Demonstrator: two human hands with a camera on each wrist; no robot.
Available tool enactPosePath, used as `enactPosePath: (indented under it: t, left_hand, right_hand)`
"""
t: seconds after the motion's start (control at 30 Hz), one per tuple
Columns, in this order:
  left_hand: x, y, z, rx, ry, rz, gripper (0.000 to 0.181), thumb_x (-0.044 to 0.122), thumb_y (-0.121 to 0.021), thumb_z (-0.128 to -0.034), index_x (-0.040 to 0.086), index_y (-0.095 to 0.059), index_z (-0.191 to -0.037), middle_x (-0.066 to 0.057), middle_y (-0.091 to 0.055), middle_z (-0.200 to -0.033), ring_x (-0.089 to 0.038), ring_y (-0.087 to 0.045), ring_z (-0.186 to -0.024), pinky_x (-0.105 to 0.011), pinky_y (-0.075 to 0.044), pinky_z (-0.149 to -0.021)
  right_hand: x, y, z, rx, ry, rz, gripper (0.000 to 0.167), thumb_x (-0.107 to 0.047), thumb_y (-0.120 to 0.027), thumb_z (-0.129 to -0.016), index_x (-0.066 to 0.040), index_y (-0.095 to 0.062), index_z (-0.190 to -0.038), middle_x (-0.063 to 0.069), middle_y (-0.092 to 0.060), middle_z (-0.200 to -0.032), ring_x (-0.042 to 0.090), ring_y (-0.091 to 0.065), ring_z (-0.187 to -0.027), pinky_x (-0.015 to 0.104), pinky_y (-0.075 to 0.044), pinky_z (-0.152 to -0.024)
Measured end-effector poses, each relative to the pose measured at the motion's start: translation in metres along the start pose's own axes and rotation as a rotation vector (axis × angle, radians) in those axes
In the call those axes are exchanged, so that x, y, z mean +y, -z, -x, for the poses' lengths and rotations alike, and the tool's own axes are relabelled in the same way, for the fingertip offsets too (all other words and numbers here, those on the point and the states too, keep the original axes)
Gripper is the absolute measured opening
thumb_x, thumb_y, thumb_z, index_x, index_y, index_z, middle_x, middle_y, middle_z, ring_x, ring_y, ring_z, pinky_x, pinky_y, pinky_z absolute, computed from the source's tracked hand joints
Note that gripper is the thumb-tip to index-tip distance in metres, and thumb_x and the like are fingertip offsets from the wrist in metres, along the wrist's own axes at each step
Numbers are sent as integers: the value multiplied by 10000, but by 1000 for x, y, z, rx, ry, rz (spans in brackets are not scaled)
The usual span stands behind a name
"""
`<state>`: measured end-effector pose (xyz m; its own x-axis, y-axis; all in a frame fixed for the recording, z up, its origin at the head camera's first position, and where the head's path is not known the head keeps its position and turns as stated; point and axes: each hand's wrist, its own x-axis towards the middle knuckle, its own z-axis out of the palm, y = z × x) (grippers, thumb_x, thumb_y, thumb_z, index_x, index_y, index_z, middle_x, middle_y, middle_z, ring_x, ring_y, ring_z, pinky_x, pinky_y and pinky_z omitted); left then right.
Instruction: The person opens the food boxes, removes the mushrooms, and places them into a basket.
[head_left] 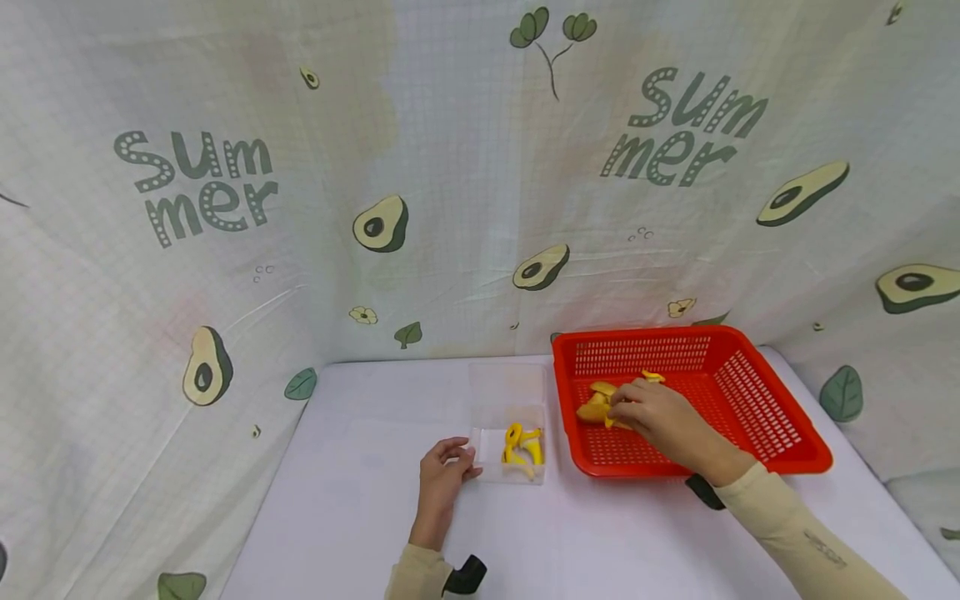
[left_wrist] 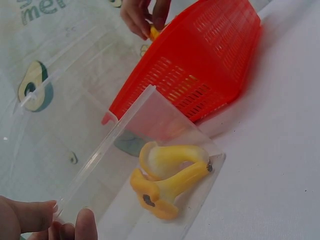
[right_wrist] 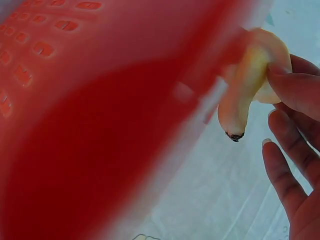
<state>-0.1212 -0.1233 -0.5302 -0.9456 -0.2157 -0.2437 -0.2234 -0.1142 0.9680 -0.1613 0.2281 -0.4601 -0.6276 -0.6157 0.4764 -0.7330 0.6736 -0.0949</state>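
Note:
My right hand (head_left: 663, 421) is over the red basket (head_left: 810, 454). Its thumb and fingers pinch a yellow mushroom (right_wrist: 245, 90) with a dark stem end, while the other fingers spread away. At the left edge of a clear plastic box (head_left: 491, 446), my left hand (head_left: 442, 475) grips the rim between thumb and fingers. Inside that box lie several yellow mushrooms (left_wrist: 172, 195), with dark spots visible on them. More tan-yellow pieces (head_left: 594, 412) sit in the left part of the basket, partly hidden by the right hand.
The box's clear lid (head_left: 506, 383) lies open toward the back. The basket stands just right of the box on a white-covered table (head_left: 360, 467). A printed curtain (head_left: 450, 292) rises behind the table and along both sides.

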Motion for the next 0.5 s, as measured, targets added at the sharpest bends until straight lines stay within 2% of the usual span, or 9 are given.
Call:
enactPosePath:
  t: [0.33,0.5]
  left_hand:
    - [0,0,-1,-4,4,-7,324,-52,-701,-974,-147,-603,-1267,-56,-582,-922,-132,-602,-717,-289,-665,-706]
    - [-1,0,-1,2,5,-12,318,-45,-698,-980,-144,-605,-1266,-72,-583,-928,-140,-605,-721,-276,-663,-707]
  right_hand:
    - [2,-2,3,-30,-4,29,271,-126,-949,-722,-157,-813,-954,-28,-703,-1000,167,-663,-892,363,-657,-743]
    - [1,-1,4,-58,-13,44,273,-86,-947,-723,-160,-824,-955,-23,-705,-1000,172,-658,-894,359,-658,-748]
